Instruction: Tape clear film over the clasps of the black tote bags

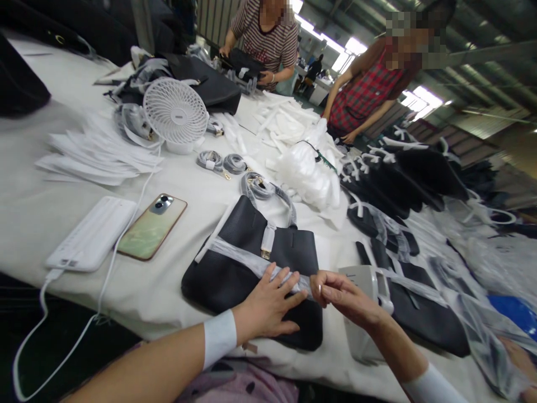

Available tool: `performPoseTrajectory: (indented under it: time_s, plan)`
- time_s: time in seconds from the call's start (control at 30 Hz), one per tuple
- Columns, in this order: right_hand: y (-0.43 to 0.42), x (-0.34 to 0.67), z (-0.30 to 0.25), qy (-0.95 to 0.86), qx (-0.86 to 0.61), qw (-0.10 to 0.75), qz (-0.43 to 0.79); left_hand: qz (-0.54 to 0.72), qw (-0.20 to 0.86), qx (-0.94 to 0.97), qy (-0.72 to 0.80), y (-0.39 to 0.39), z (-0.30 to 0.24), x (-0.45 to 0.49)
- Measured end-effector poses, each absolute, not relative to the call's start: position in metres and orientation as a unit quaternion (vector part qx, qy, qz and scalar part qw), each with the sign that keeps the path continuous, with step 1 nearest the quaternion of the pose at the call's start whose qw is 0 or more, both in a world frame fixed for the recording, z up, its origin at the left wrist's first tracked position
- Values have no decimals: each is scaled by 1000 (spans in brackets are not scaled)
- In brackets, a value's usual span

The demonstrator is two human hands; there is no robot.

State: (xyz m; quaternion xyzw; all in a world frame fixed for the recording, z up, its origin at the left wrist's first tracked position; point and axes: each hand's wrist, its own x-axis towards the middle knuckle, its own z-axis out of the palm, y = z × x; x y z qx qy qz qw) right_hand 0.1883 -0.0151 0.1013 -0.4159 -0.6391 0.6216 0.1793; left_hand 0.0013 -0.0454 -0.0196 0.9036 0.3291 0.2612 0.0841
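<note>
The bag (247,263) lies near on the table (25,207). The left hand (268,305) presses flat, fingers spread, on it; the right hand (342,296) pinches the tape (255,263) end. Pulled too hard, the tape could tear or wrinkle across the bag.

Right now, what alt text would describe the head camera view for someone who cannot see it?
A person's left hand presses a flat black leather handbag on a white table while the right hand pinches its translucent wrapping strip. A white desk fan and smartphone sit nearby.
</note>
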Motion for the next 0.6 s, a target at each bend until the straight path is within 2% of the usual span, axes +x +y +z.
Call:
performPoseTrajectory:
  time_s: [0.17,0.37,0.6]
  plan:
    - [-18,182,109,-650,-392,176,627,265,84,903,327,-44,-23,3]
    - [-17,192,105,-619,-447,164,624,265,91,902,329,-45,-22,2]
    - [-21,204,96,-575,-487,214,622,259,89,902,333,-46,-17,0]
